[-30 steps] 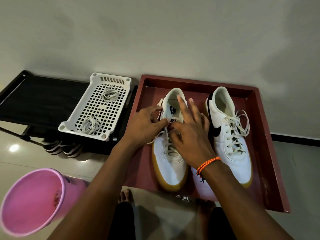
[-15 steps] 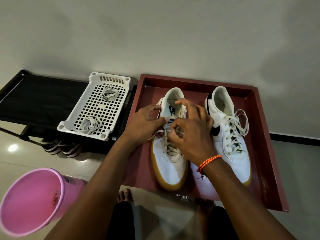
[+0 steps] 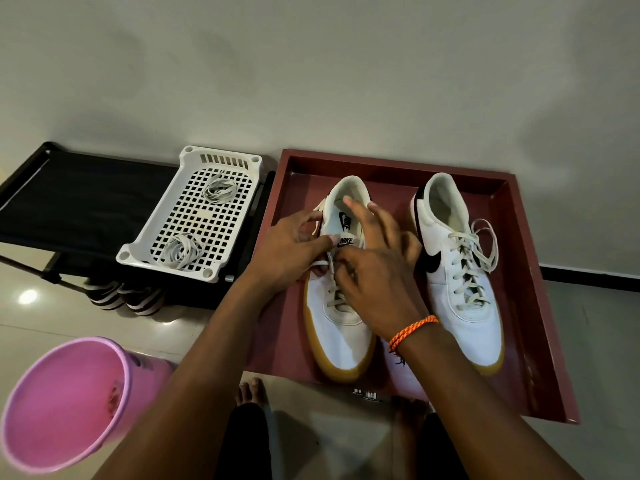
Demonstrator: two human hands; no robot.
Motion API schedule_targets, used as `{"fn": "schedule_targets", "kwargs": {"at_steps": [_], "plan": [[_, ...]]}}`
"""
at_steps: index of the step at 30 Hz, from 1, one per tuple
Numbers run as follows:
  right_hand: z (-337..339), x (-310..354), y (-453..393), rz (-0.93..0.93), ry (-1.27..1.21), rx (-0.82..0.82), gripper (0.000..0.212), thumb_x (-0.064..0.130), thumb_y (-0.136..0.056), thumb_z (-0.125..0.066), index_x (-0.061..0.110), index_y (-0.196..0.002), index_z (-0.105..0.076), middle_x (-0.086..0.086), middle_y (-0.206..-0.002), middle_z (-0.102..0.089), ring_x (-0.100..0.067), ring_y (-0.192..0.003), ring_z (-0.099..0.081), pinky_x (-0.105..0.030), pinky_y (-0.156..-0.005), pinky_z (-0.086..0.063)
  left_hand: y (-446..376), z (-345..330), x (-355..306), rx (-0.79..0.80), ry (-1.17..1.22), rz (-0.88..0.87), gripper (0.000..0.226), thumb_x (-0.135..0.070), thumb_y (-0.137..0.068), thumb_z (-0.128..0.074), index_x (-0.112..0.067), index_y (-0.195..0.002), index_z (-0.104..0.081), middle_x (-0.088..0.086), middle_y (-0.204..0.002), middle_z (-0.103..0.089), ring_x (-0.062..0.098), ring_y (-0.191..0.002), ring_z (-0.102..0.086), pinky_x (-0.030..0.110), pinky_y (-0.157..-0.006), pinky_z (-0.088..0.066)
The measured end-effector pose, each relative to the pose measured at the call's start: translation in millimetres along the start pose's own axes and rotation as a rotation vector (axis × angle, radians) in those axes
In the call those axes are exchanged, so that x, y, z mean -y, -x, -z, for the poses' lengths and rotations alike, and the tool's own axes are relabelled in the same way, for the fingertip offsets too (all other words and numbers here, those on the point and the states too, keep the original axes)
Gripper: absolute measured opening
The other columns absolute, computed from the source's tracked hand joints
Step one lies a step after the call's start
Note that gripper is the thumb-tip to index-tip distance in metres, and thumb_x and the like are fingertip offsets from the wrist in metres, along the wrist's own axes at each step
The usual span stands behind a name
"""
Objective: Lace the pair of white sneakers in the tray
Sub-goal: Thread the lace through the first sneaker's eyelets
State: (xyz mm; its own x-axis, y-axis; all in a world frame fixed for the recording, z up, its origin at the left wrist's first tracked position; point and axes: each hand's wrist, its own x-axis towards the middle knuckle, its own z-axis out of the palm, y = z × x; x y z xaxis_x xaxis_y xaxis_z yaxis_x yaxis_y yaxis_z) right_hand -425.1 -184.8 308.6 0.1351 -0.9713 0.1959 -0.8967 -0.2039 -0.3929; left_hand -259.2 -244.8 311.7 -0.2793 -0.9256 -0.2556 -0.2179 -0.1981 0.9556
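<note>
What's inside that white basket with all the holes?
Two loose bundles of laces lie in the white basket: one at the far end, one at the near end. Nothing covers them.

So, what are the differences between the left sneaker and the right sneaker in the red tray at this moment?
The right sneaker is laced to the top, its lace ends lying loose; the left sneaker shows lacing only in its lower part. The left hand and the right hand are both at the left sneaker's lace; nothing touches the right sneaker. Both are white with tan soles, and both stand side by side in the tray.
</note>
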Motion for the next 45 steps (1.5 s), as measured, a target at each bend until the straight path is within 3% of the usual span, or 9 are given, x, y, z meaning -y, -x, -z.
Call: {"fn": "schedule_targets", "kwargs": {"at_steps": [5, 8, 17, 22, 26, 33, 37, 41, 45], "plan": [[5, -3, -6, -0.073, -0.060, -0.092, 0.010, 0.031, -0.083, -0.070, 0.030, -0.073, -0.067, 0.017, -0.153, -0.044, -0.017, -0.138, -0.036, -0.048, -0.100, -0.030, 0, 1, 2, 0.007, -0.008, 0.000, 0.035, -0.016, -0.100, -0.074, -0.020, -0.133, -0.065, 0.015, -0.088, -0.081, 0.039, -0.081, -0.079, 0.044, -0.074, -0.067], [15, -8, -8, -0.123, -0.093, -0.202, 0.010, 0.027, -0.080, -0.072, 0.027, -0.072, -0.066, 0.012, -0.138, -0.053, -0.019, -0.127, -0.042, -0.043, -0.095, -0.030, -1, 2, 1, -0.008, -0.062, -0.009, 0.030, -0.016, -0.099, -0.074, -0.030, -0.125, -0.065, 0.012, -0.086, -0.081, 0.035, -0.079, -0.080, 0.037, -0.069, -0.066], [-1, 0, -2, -0.047, 0.024, -0.015, 0.013, 0.029, -0.091, -0.061, 0.031, -0.086, -0.073, 0.013, -0.168, -0.028, -0.021, -0.153, -0.023, -0.056, -0.110, -0.027, 0, 2, -1, -0.013, -0.096, -0.048, 0.026, -0.022, -0.100, -0.075, -0.041, -0.116, -0.067, 0.010, -0.085, -0.081, 0.031, -0.078, -0.080, 0.037, -0.072, -0.066], [3, 4, -4, -0.056, 0.038, -0.101, 0.012, 0.030, -0.088, -0.065, 0.031, -0.075, -0.064, 0.014, -0.155, -0.044, -0.020, -0.141, -0.038, -0.054, -0.104, -0.030, 2, 1, -3, -0.007, -0.080, -0.038, 0.026, -0.020, -0.100, -0.074, -0.041, -0.113, -0.066, 0.009, -0.083, -0.081, 0.028, -0.076, -0.080, 0.031, -0.066, -0.063], [11, -3, -8, -0.164, -0.034, -0.238, 0.009, 0.029, -0.081, -0.069, 0.028, -0.073, -0.067, 0.010, -0.138, -0.055, -0.021, -0.131, -0.043, -0.047, -0.100, -0.032, 0, 2, 0, -0.005, -0.079, -0.019, 0.031, -0.018, -0.101, -0.073, -0.026, -0.130, -0.067, 0.012, -0.087, -0.081, 0.033, -0.080, -0.080, 0.046, -0.076, -0.067], [-8, 0, -2, -0.095, -0.054, -0.039, 0.012, 0.028, -0.090, -0.066, 0.031, -0.085, -0.076, 0.010, -0.168, -0.029, -0.024, -0.157, -0.014, -0.056, -0.120, -0.019, -1, 2, 4, -0.020, -0.118, -0.043, 0.030, -0.022, -0.100, -0.074, -0.031, -0.128, -0.069, 0.010, -0.088, -0.081, 0.030, -0.083, -0.081, 0.053, -0.085, -0.065], [-2, -2, -5, -0.084, -0.050, -0.084, 0.012, 0.031, -0.085, -0.066, 0.029, -0.074, -0.071, 0.017, -0.158, -0.039, -0.021, -0.144, -0.029, -0.048, -0.109, -0.022, 0, 1, 1, -0.023, -0.118, -0.059, 0.028, -0.021, -0.100, -0.074, -0.043, -0.114, -0.066, 0.011, -0.084, -0.080, 0.028, -0.079, -0.080, 0.041, -0.077, -0.065], [10, -9, -11, -0.192, -0.159, -0.246, 0.010, 0.032, -0.080, -0.067, 0.027, -0.071, -0.068, 0.014, -0.139, -0.053, -0.020, -0.128, -0.038, -0.044, -0.099, -0.031, 0, 0, -1, -0.035, -0.096, -0.035, 0.030, -0.017, -0.099, -0.075, -0.031, -0.125, -0.067, 0.004, -0.078, -0.080, 0.020, -0.070, -0.078, 0.025, -0.063, -0.057], [8, -7, -9, -0.143, -0.139, -0.200, 0.012, 0.029, -0.086, -0.065, 0.032, -0.084, -0.076, 0.011, -0.155, -0.045, -0.022, -0.144, -0.032, -0.045, -0.107, -0.025, 0, 1, -1, -0.033, -0.098, -0.036, 0.029, -0.014, -0.099, -0.073, -0.025, -0.126, -0.071, 0.004, -0.085, -0.081, 0.022, -0.071, -0.079, 0.024, -0.058, -0.056]]}}
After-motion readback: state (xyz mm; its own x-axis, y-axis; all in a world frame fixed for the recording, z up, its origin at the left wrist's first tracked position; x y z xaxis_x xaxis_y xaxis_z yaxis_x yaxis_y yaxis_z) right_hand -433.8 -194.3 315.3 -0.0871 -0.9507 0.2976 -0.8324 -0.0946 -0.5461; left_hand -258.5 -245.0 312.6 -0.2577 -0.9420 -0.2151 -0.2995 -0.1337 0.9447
